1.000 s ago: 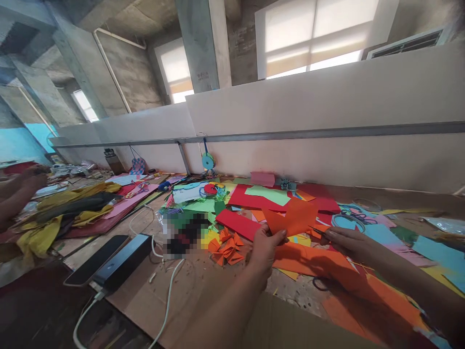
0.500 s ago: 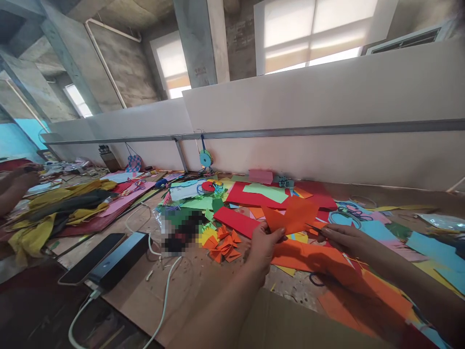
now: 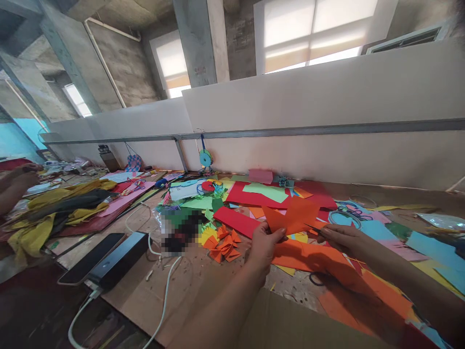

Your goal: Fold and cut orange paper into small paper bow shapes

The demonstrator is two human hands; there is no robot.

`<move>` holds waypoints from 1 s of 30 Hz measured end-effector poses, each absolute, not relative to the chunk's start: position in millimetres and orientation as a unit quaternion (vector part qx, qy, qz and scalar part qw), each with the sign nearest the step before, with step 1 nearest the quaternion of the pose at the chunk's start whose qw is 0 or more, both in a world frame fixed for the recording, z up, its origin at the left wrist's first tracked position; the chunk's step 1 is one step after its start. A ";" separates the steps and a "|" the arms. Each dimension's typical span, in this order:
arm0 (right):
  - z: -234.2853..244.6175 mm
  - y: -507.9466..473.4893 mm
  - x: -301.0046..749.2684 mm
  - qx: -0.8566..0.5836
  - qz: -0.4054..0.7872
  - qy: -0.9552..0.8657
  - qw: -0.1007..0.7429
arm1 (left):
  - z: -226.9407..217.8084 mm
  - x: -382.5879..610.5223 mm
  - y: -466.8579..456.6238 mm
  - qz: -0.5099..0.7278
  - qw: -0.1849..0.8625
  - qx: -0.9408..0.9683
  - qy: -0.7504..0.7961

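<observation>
Left hand (image 3: 263, 245) pinches orange paper (image 3: 292, 215); right hand (image 3: 341, 237) curled at its edge, hold unclear. Folded orange pieces (image 3: 223, 245) on bench (image 3: 189, 291) look done, this one seemingly mid-work

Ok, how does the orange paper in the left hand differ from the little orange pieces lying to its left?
The held orange paper is one large, mostly flat piece; the small orange pieces are several, creased and folded. The held orange paper is raised, pinched by the left hand; the small orange pieces lie heaped on the cardboard. Both are the same orange.
</observation>
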State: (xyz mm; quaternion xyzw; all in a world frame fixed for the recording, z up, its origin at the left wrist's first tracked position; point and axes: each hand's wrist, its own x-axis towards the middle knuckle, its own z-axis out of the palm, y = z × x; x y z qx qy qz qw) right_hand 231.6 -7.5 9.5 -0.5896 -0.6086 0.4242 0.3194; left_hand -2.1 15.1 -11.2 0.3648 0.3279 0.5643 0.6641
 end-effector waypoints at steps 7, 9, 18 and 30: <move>14.9 -12.1 227.9 -0.565 0.455 -0.612 0.314 | -13.3 -1.7 15.6 0.561 0.663 0.369 0.329; 15.1 -11.9 227.2 -0.567 0.453 -0.612 0.314 | -13.4 -1.7 15.7 0.561 0.663 0.370 0.330; 28.5 -20.0 218.2 -0.576 0.435 -0.613 0.321 | -11.0 -1.5 14.3 0.560 0.662 0.371 0.333; 22.2 -18.1 218.0 -0.576 0.444 -0.610 0.316 | -9.1 3.1 12.4 0.544 0.674 0.379 0.325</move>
